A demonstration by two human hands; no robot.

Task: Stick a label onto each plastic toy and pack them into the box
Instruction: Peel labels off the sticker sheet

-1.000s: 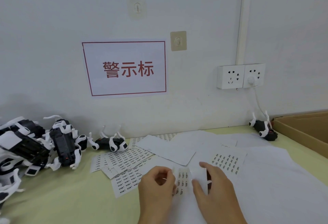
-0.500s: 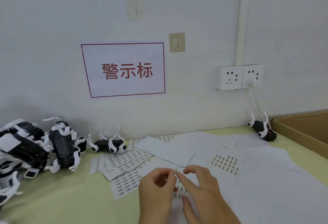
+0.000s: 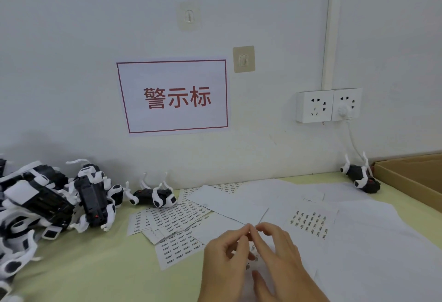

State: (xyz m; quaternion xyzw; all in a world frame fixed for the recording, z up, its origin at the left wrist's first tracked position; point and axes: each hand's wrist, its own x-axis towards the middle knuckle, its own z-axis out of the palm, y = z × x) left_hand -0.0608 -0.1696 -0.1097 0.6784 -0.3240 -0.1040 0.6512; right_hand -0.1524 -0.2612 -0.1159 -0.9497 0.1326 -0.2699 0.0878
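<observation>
Two hands meet fingertip to fingertip low centre over the label sheets (image 3: 177, 225), left hand (image 3: 224, 261) & right hand (image 3: 277, 258) both curled, pinching sth tiny, prob a label, w/ toy pile (image 3: 47, 203) far left, box (image 3: 416, 177) far right.

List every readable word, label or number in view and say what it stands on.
"警示标": red characters on the red-bordered wall sign.
Label sheets beside the toys: rows of printed text, too small to read.
Sheet with dark printed marks, right of centre: too small to read.
Labels under the hands: blurred, unreadable.
Sockets and box: no text visible.
</observation>
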